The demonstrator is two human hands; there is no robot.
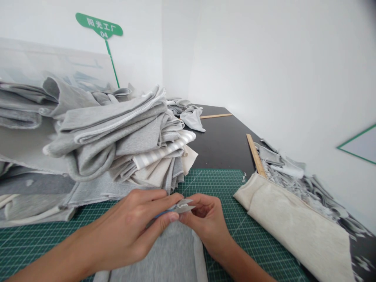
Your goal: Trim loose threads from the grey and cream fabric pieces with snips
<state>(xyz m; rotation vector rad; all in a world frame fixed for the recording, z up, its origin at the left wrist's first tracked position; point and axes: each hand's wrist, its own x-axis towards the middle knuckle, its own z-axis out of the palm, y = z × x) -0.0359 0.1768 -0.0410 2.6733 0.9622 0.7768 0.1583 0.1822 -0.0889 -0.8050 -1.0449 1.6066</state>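
Note:
Thread snips [179, 206] with a blue handle and short metal blades lie in my left hand [138, 223], whose thumb and fingers are closed on them. The blades point right, towards the fingertips of my right hand [210, 221]. My right thumb and fingers are pinched at the far end of a grey fabric piece [164, 254], right beside the blades; the exact bit between them is mostly hidden. This fabric has a paler band down its right side and lies below both hands on the green cutting mat [217, 180].
A tall pile of folded grey fabric [117, 129] stands at left, before a translucent bin [53, 58]. At right lie a folded cream cloth [296, 223], a wooden ruler [255, 154] and heaped scraps [317, 192]. A green sign [100, 25] rises behind the pile.

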